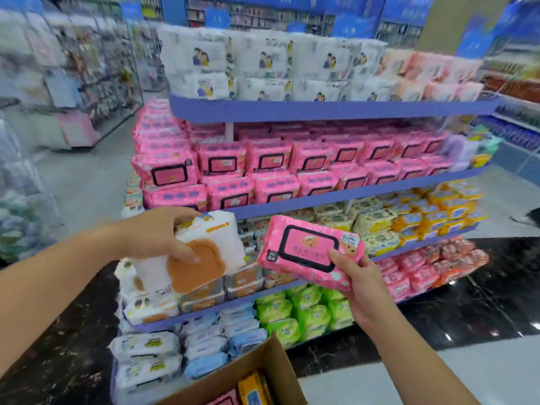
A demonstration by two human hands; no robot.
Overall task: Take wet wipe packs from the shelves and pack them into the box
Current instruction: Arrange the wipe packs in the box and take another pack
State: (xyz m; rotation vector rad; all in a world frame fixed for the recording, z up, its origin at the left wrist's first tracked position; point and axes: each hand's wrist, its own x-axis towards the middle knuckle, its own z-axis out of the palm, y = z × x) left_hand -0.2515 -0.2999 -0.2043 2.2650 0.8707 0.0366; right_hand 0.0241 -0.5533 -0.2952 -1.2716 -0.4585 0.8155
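My left hand (pixel 159 232) grips a white wet wipe pack with an orange lid (pixel 201 252), held in the air in front of the middle shelves. My right hand (pixel 362 283) holds a pink wet wipe pack with a black-framed lid (pixel 306 249) by its lower right corner, thumb on top. Both packs are off the shelves. The cardboard box (pixel 263 363) stands open at the bottom centre, below my hands; a yellow pack (pixel 252 390) and a pink pack (pixel 225 400) lie inside.
The blue tiered shelf unit (pixel 321 109) carries white tissue bundles on top, pink packs (pixel 271 162) below, then yellow, white, green (pixel 306 311) and pale blue packs. An aisle with more racks runs off to the left. Dark glossy floor surrounds the unit.
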